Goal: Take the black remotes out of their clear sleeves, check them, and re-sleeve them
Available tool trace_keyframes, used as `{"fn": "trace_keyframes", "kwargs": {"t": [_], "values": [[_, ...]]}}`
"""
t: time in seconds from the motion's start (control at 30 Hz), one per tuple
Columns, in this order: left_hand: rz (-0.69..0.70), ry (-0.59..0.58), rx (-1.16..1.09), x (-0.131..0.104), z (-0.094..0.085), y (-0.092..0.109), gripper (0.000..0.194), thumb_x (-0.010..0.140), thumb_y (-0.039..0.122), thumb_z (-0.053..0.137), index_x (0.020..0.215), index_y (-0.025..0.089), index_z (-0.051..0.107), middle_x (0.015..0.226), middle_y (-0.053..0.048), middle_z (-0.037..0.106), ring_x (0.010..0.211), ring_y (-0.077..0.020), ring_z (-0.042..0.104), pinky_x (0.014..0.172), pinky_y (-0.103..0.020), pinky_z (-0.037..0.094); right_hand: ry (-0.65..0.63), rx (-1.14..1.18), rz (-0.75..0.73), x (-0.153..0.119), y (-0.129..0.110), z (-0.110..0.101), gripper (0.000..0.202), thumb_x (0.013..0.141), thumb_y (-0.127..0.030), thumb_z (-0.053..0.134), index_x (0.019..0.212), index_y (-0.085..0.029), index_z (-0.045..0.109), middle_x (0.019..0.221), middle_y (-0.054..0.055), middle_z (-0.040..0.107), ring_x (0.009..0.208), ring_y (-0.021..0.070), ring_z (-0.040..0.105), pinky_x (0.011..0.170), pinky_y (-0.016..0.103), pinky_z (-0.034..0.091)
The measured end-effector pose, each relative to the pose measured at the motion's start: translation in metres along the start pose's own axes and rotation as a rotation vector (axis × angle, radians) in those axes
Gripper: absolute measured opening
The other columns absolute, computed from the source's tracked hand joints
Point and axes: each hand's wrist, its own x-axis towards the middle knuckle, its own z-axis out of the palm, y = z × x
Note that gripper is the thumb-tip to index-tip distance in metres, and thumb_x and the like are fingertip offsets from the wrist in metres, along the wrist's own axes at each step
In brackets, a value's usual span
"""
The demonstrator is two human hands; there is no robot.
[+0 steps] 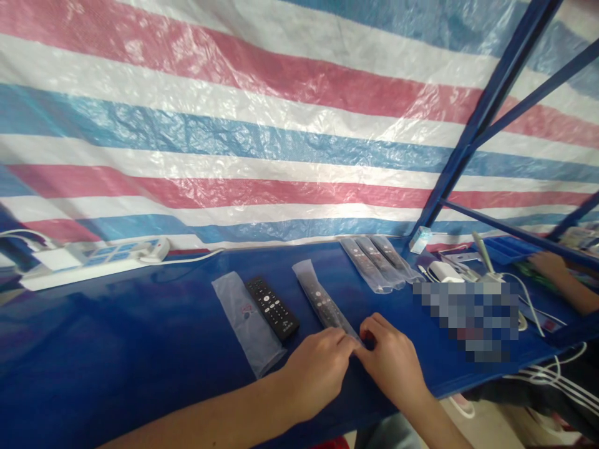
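A black remote control [322, 300] lies inside a clear frosted plastic bag [303, 269] on the blue tabletop. At the bag's near end my left hand [321, 368] is closed, its fingers pinching the plastic. My right hand [392, 357] is closed at the same end, thumb and fingertips meeting my left fingers there. Left of them lies a bare black remote control [272, 308], its buttons facing up. Beside that one is a flat plastic bag [246, 327] with a small red mark. Farther back, several bagged remote controls [374, 262] lie side by side.
A white power strip [100, 259] with a plugged-in adapter stands at the back left. On the right are a small box [420, 239], a white charger [444, 272], cables and a blurred patch. Another person's hand [550, 266] is near a blue tray [508, 248]. Blue frame bars [461, 156] rise before striped sheeting.
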Motion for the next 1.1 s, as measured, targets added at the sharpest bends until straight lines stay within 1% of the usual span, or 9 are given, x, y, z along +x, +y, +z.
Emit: {"fn": "trace_keyframes", "kwargs": {"t": [0.1, 0.2, 0.3, 0.4, 0.5, 0.67, 0.77, 0.93, 1.1], "values": [[0.032, 0.047, 0.001, -0.004, 0.001, 0.006, 0.023, 0.093, 0.01, 0.038, 0.109, 0.015, 0.054, 0.103, -0.005, 0.063, 0.098, -0.0156, 0.059, 0.083, -0.026, 0.049, -0.036, -0.072, 0.039, 0.011, -0.007, 0.0, 0.017, 0.085, -0.028, 0.054, 0.068, -0.022, 0.056, 0.072, -0.001, 0.06, 0.058, 0.0129, 0.057, 0.05, 0.025, 0.028], [-0.004, 0.08, 0.061, -0.013, -0.008, 0.002, 0.017, 0.095, 0.019, 0.039, 0.097, 0.018, 0.057, 0.091, -0.003, 0.062, 0.089, -0.0158, 0.06, 0.074, -0.026, 0.05, -0.157, -0.014, 0.028, 0.008, -0.001, -0.014, 0.006, 0.08, -0.027, 0.058, 0.078, -0.022, 0.06, 0.081, 0.0, 0.062, 0.064, 0.0136, 0.058, 0.054, 0.024, 0.033], [-0.058, 0.161, 0.177, -0.032, -0.021, -0.015, 0.018, 0.095, 0.025, 0.041, 0.09, 0.019, 0.058, 0.082, -0.002, 0.06, 0.079, -0.0168, 0.059, 0.067, -0.028, 0.049, -0.288, 0.142, -0.028, -0.001, 0.01, -0.033, 0.021, 0.078, -0.035, 0.061, 0.096, -0.024, 0.063, 0.09, 0.001, 0.063, 0.072, 0.015, 0.06, 0.064, 0.025, 0.043], [-0.103, 0.272, 0.325, -0.055, -0.028, -0.036, 0.019, 0.093, 0.028, 0.044, 0.087, 0.018, 0.059, 0.079, -0.003, 0.061, 0.074, -0.0188, 0.059, 0.061, -0.03, 0.048, -0.215, 0.151, -0.021, 0.0, 0.006, -0.041, 0.03, 0.085, -0.047, 0.052, 0.102, -0.024, 0.063, 0.094, 0.004, 0.063, 0.075, 0.0162, 0.062, 0.068, 0.027, 0.046], [-0.119, 0.358, 0.384, -0.07, -0.025, -0.049, 0.021, 0.091, 0.029, 0.046, 0.077, 0.018, 0.058, 0.072, -0.003, 0.06, 0.068, -0.0184, 0.058, 0.057, -0.029, 0.046, -0.127, -0.054, 0.009, 0.014, -0.016, -0.03, 0.041, 0.086, -0.056, 0.048, 0.096, -0.02, 0.065, 0.093, 0.007, 0.064, 0.079, 0.0201, 0.064, 0.066, 0.029, 0.046], [-0.119, 0.433, 0.385, -0.078, -0.025, -0.052, 0.025, 0.09, 0.033, 0.046, 0.071, 0.02, 0.057, 0.066, -0.002, 0.058, 0.065, -0.0165, 0.057, 0.057, -0.027, 0.043, -0.204, -0.272, -0.023, 0.042, -0.047, -0.002, 0.033, 0.083, -0.047, 0.056, 0.082, -0.016, 0.067, 0.086, 0.009, 0.065, 0.084, 0.0252, 0.065, 0.066, 0.031, 0.046], [-0.129, 0.413, 0.375, -0.08, -0.031, -0.054, 0.027, 0.089, 0.034, 0.047, 0.069, 0.02, 0.057, 0.065, -0.002, 0.059, 0.063, -0.0157, 0.057, 0.056, -0.027, 0.043, -0.204, -0.29, -0.003, 0.057, -0.046, 0.005, 0.031, 0.083, -0.043, 0.055, 0.083, -0.016, 0.068, 0.086, 0.01, 0.066, 0.083, 0.0247, 0.067, 0.065, 0.03, 0.046], [-0.127, 0.282, 0.337, -0.086, -0.035, -0.055, 0.025, 0.087, 0.035, 0.048, 0.069, 0.02, 0.059, 0.065, -0.002, 0.06, 0.063, -0.0187, 0.059, 0.056, -0.031, 0.045, -0.158, -0.389, 0.095, 0.095, -0.024, 0.01, 0.039, 0.086, -0.046, 0.051, 0.092, -0.013, 0.07, 0.093, 0.015, 0.069, 0.087, 0.0256, 0.067, 0.066, 0.03, 0.046], [-0.188, 0.163, 0.314, -0.087, -0.036, -0.05, 0.018, 0.084, 0.028, 0.049, 0.073, 0.02, 0.061, 0.071, -0.003, 0.064, 0.068, -0.0212, 0.061, 0.061, -0.034, 0.047, -0.127, -0.415, 0.13, 0.128, -0.011, 0.009, 0.041, 0.089, -0.044, 0.049, 0.096, -0.008, 0.068, 0.099, 0.02, 0.067, 0.092, 0.0281, 0.066, 0.07, 0.032, 0.046]]}}
